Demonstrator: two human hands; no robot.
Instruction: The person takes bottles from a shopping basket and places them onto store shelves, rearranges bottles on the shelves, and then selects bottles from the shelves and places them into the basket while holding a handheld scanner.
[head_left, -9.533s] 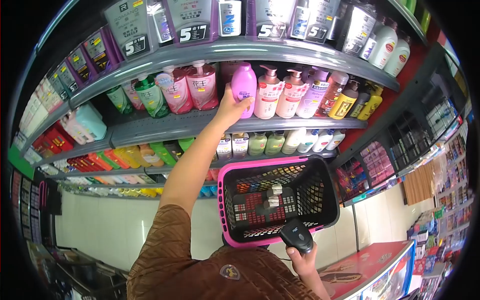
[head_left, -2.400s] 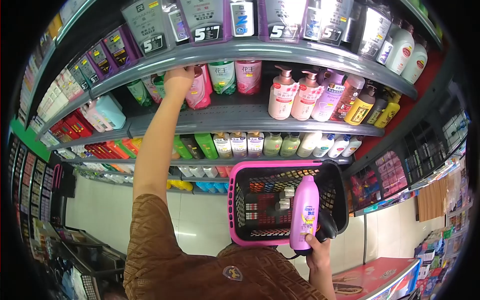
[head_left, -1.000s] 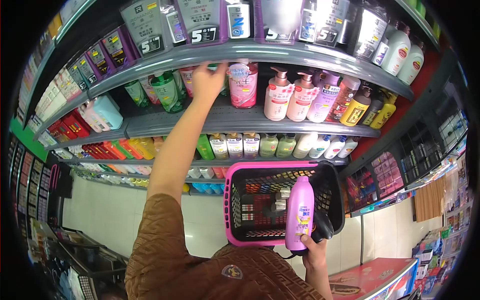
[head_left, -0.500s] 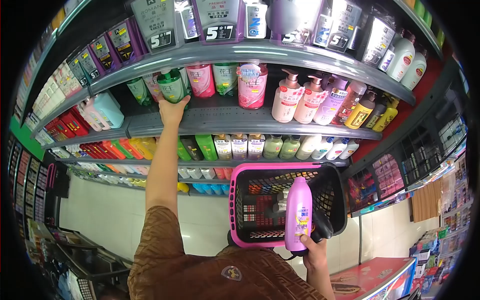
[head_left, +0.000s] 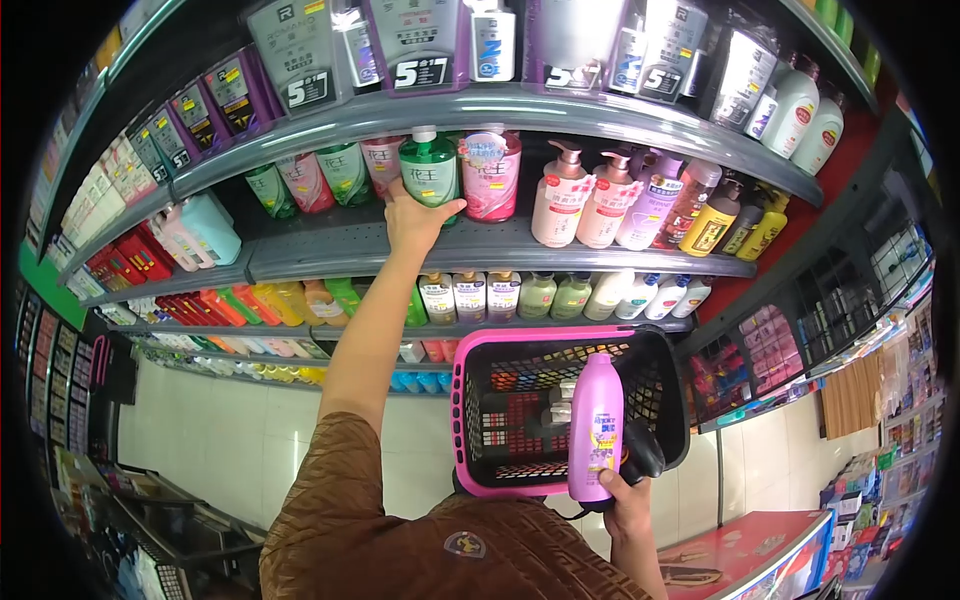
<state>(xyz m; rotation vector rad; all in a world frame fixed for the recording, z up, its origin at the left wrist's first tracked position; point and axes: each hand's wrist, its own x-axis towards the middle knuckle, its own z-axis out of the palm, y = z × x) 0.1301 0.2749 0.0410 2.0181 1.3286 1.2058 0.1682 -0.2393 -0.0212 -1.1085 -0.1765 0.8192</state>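
Observation:
My left hand (head_left: pixel 413 213) is wrapped round the lower part of a green pump bottle (head_left: pixel 430 172) at the front of the shelf. Right beside that bottle stands a pink bottle (head_left: pixel 490 177). More green and pink bottles (head_left: pixel 304 182) stand behind and to the left. My right hand (head_left: pixel 628 502) holds an upright purple-pink bottle (head_left: pixel 596 425) by its dark cap, which points down, above the shopping basket (head_left: pixel 460 400). Against that bottle is a black rounded object (head_left: pixel 645 455) with a cable; whether my fingers hold it too is hidden.
The black basket with a pink rim hangs in front of me, with small packs (head_left: pixel 560 405) in it. A shelf edge (head_left: pixel 460 107) with large boxes runs above my left hand. Pump bottles (head_left: pixel 560 200) stand to the right. A red-topped case (head_left: pixel 745 550) is at the lower right.
My left hand has moved right along the shelf and now grips a green bottle beside the pink one. The green bottle's white top now shows. My right hand stays nearly still.

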